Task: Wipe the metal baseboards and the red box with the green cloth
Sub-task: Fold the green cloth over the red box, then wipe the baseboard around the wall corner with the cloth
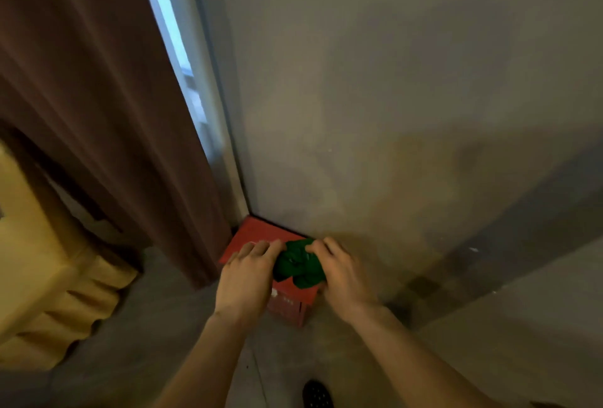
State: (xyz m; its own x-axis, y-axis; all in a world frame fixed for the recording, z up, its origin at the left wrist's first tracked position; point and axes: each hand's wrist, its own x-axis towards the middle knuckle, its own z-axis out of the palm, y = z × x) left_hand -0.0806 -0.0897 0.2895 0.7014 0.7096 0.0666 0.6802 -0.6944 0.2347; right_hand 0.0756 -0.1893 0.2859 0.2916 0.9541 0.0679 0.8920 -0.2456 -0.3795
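Against the grey wall point(391, 114), lower centre of frame, a likely soft, light green cloth point(298, 265) sits bunched on the red box point(253, 234), left hand point(249, 275) pressing flat-fingered, right hand point(342, 274) curled round its bulk, a sensible hold.

The left forearm point(208, 358) and right forearm point(408, 358), both bare, reach forward and down, converging. The left hand point(249, 272) lies palm down, fingers point(267, 247) nearly straight, their tips touching the green cloth point(298, 264). The right hand point(342, 274) is palm down too, with its fingers curled onto the cloth and the knuckles raised.
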